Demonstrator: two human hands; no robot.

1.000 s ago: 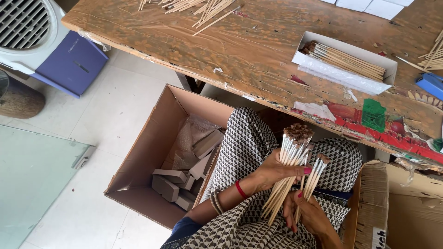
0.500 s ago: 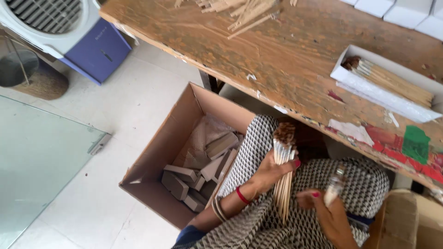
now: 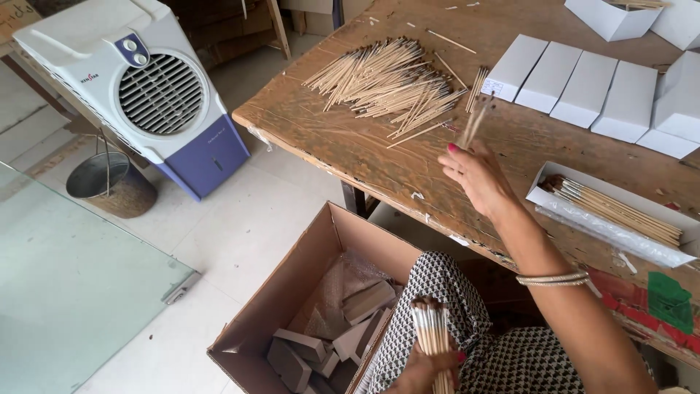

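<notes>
My left hand (image 3: 426, 373) rests low over my lap, shut around an upright bundle of thin wooden sticks (image 3: 430, 325). Above the wooden table (image 3: 343, 142), my right arm stretches out. My right hand (image 3: 477, 179) pinches a few blurred sticks (image 3: 475, 120) just short of a loose pile of the same sticks (image 3: 386, 76) lying on the tabletop. To the right of that hand sits an open white box (image 3: 543, 191) with sticks (image 3: 620, 210) laid in it.
Closed white boxes (image 3: 583, 84) line the table's far right. An open cardboard carton (image 3: 292, 292) with grey blocks stands on the floor by my knees. An air cooler (image 3: 146, 87), a metal bucket (image 3: 109, 186) and a glass sheet (image 3: 58, 292) stand to the left.
My right hand has risen from my lap and reached out over the table with a few sticks. My left hand stays low with the bundle. The view has swung up toward the tabletop.
</notes>
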